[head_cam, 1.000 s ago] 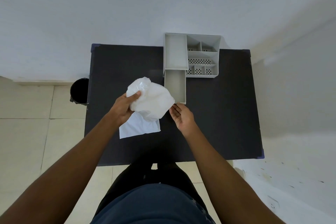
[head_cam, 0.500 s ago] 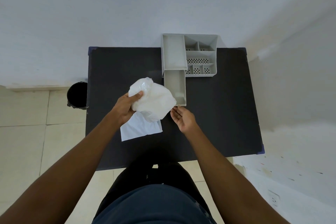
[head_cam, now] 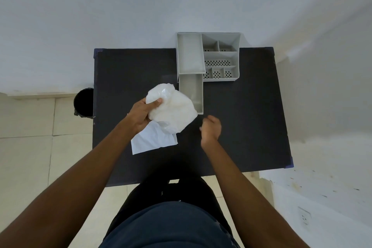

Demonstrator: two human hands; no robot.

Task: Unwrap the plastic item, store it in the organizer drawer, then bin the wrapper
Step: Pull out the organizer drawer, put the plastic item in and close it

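White walls frame a dark desk (head_cam: pixel 241 127); left hand (head_cam: pixel 141 113) grips the wrapped plastic item (head_cam: pixel 173 110) beside the open drawer (head_cam: pixel 191 92), ready for unwrapping. Right hand (head_cam: pixel 211 129) hovers loosely curled, empty; bin (head_cam: pixel 83 102) waits left.

White walls, tiled floor.
A dark bench (head_cam: pixel 241 127) is standing against the white wall (head_cam: pixel 120 6); beige floor tiles (head_cam: pixel 26 157) are showing left.
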